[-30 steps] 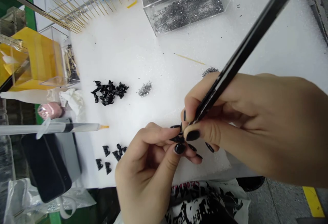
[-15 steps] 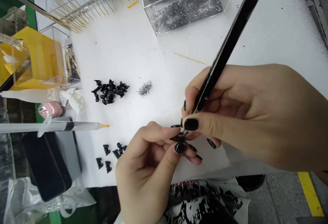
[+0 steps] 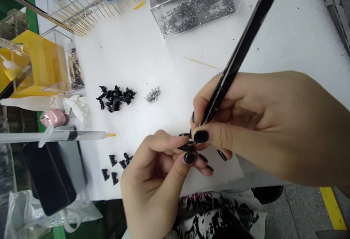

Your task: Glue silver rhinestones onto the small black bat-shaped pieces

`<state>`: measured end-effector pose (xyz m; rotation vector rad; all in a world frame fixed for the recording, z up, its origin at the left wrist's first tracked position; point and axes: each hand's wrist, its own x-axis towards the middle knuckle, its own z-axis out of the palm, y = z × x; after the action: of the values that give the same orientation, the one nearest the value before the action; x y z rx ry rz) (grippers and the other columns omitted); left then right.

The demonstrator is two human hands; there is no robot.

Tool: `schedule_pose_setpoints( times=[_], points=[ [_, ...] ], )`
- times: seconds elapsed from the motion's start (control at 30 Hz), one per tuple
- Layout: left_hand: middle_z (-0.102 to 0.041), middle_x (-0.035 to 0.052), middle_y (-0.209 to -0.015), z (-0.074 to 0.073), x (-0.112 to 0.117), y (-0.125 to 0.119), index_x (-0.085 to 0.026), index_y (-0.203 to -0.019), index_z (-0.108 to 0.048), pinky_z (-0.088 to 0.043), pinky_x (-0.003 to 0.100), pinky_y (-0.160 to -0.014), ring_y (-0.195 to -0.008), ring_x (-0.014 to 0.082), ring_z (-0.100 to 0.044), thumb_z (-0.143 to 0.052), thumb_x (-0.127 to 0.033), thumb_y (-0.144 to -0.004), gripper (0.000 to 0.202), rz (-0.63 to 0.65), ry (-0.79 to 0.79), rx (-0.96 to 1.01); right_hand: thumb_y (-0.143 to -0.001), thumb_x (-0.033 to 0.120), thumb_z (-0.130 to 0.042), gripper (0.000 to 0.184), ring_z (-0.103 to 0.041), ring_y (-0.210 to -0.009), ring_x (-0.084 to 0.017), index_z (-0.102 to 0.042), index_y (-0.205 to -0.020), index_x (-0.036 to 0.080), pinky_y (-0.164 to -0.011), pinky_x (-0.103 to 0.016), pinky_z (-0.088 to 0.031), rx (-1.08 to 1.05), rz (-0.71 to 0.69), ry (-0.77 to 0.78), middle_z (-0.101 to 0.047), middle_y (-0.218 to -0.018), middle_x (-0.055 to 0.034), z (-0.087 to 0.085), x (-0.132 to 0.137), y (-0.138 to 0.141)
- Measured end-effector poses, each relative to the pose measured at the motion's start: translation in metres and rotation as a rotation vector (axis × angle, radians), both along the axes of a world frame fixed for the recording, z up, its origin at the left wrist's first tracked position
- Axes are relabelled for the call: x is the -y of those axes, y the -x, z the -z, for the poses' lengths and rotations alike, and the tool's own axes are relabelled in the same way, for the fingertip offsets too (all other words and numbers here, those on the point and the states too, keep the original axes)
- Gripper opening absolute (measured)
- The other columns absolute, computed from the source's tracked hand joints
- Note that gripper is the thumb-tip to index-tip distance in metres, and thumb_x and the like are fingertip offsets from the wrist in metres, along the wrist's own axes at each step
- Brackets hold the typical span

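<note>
My left hand [image 3: 155, 180] pinches a small black piece [image 3: 186, 147] between thumb and forefinger. Its shape is mostly hidden by the fingertips. With my right hand [image 3: 246, 126] I grip black tweezers [image 3: 235, 64], whose tips meet the piece at my left fingertips. Left of the hands lie several loose black bat-shaped pieces [image 3: 114, 178], partly hidden behind my left hand. Farther up the white work surface [image 3: 131, 53] is a heap of similar black pieces [image 3: 115, 98], beside a small pile of silvery bits [image 3: 153, 94].
A clear box [image 3: 199, 11] of tiny dark silvery bits stands at the top. A toothpick [image 3: 200, 62] lies below it. Along the left are thin wooden sticks [image 3: 78, 20], a yellow box [image 3: 35, 60], a syringe [image 3: 90, 135] with an orange tip, and a dark phone [image 3: 49, 178].
The view has shifted slightly. Both hands keep nearly the same pose, with the tweezers still at the small black piece.
</note>
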<state>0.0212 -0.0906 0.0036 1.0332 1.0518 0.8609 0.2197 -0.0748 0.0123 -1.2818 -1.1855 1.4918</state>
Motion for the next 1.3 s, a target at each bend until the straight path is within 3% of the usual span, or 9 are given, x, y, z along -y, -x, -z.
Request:
schedule_pose_setpoints(
  times=[0.43, 0.57, 0.63, 0.73, 0.87, 0.93, 1.03, 1.13, 1.3],
  points=[
    [-0.079, -0.0035, -0.087, 0.003, 0.000, 0.001, -0.032, -0.108, -0.083, -0.071, 0.021, -0.065, -0.068, 0.0142, -0.081, -0.077, -0.010, -0.098, 0.024, 0.008, -0.018, 0.015, -0.082, 0.004, -0.072, 0.023, -0.067, -0.044, -0.011, -0.070, -0.075, 0.025, -0.036, -0.015, -0.052, -0.099, 0.062, 0.059, -0.071, -0.059, 0.0076, 0.001, -0.002, 0.001],
    [-0.076, -0.0033, -0.081, 0.003, 0.002, 0.000, -0.031, -0.108, -0.083, -0.070, 0.020, -0.066, -0.068, 0.0140, -0.081, -0.075, -0.009, -0.099, 0.024, -0.005, 0.044, 0.053, -0.086, 0.015, -0.077, 0.013, -0.077, -0.071, -0.013, -0.074, -0.086, 0.027, -0.061, -0.019, -0.065, -0.084, 0.218, -0.087, -0.078, -0.082, 0.0059, -0.002, -0.002, -0.007],
    [-0.073, -0.0023, -0.080, 0.004, 0.002, 0.000, -0.028, -0.107, -0.083, -0.069, 0.019, -0.065, -0.067, 0.0139, -0.081, -0.074, -0.007, -0.099, 0.023, -0.027, 0.050, 0.084, -0.094, 0.014, -0.070, 0.019, -0.078, -0.085, -0.014, -0.073, -0.083, 0.028, -0.078, -0.024, -0.067, -0.027, 0.298, -0.180, -0.077, -0.088, 0.0051, -0.002, -0.001, -0.012],
    [-0.074, -0.0019, -0.077, 0.006, 0.001, 0.001, -0.025, -0.105, -0.082, -0.069, 0.020, -0.064, -0.064, 0.0145, -0.080, -0.073, -0.006, -0.099, 0.022, -0.032, 0.075, 0.128, -0.101, 0.007, -0.052, 0.036, -0.077, -0.099, -0.017, -0.066, -0.074, 0.027, -0.095, -0.033, -0.063, 0.121, 0.389, -0.303, -0.075, -0.091, 0.0019, -0.004, 0.001, -0.016],
    [-0.078, -0.0005, -0.076, 0.010, -0.004, 0.004, -0.025, -0.105, -0.081, -0.069, 0.020, -0.066, -0.065, 0.0145, -0.080, -0.072, -0.008, -0.100, 0.020, 0.020, 0.143, 0.246, -0.102, 0.010, -0.054, 0.025, -0.074, -0.102, -0.020, -0.071, -0.094, 0.026, -0.091, -0.035, -0.058, 0.502, 0.427, -0.439, -0.076, -0.098, -0.0017, -0.012, -0.004, -0.012],
    [-0.079, -0.0004, -0.077, 0.011, -0.006, 0.006, -0.025, -0.106, -0.082, -0.068, 0.018, -0.066, -0.065, 0.0131, -0.080, -0.073, -0.008, -0.101, 0.019, 0.041, 0.186, 0.304, -0.099, 0.008, -0.055, 0.025, -0.074, -0.098, -0.022, -0.075, -0.101, 0.023, -0.085, -0.036, -0.056, 0.825, 0.316, -0.452, -0.078, -0.101, -0.0039, -0.014, -0.017, -0.008],
    [-0.078, -0.0009, -0.082, 0.013, -0.008, 0.007, -0.025, -0.106, -0.084, -0.068, 0.017, -0.067, -0.066, 0.0117, -0.080, -0.076, -0.010, -0.099, 0.018, 0.037, 0.190, 0.371, -0.091, 0.010, -0.061, 0.022, -0.074, -0.098, -0.032, -0.078, -0.101, 0.020, -0.081, -0.043, -0.053, 1.238, 0.071, -0.314, -0.080, -0.107, -0.0107, -0.011, -0.045, -0.005],
    [-0.077, -0.0014, -0.083, 0.015, -0.010, 0.008, -0.025, -0.106, -0.084, -0.068, 0.017, -0.069, -0.068, 0.0110, -0.080, -0.077, -0.011, -0.100, 0.017, 0.045, 0.178, 0.396, -0.089, 0.009, -0.060, 0.022, -0.074, -0.095, -0.037, -0.077, -0.099, 0.019, -0.072, -0.044, -0.051, 1.375, -0.032, -0.248, -0.079, -0.106, -0.0152, 0.000, -0.068, -0.006],
    [-0.078, -0.0005, -0.080, 0.017, -0.010, 0.005, -0.024, -0.106, -0.083, -0.068, 0.018, -0.071, -0.069, 0.0110, -0.079, -0.075, -0.009, -0.100, 0.018, 0.055, 0.187, 0.431, -0.082, 0.006, -0.060, 0.034, -0.074, -0.082, -0.033, -0.075, -0.109, 0.019, -0.060, -0.039, -0.048, 1.472, -0.029, -0.233, -0.081, -0.095, -0.0129, 0.015, -0.077, -0.008]
  ],
)
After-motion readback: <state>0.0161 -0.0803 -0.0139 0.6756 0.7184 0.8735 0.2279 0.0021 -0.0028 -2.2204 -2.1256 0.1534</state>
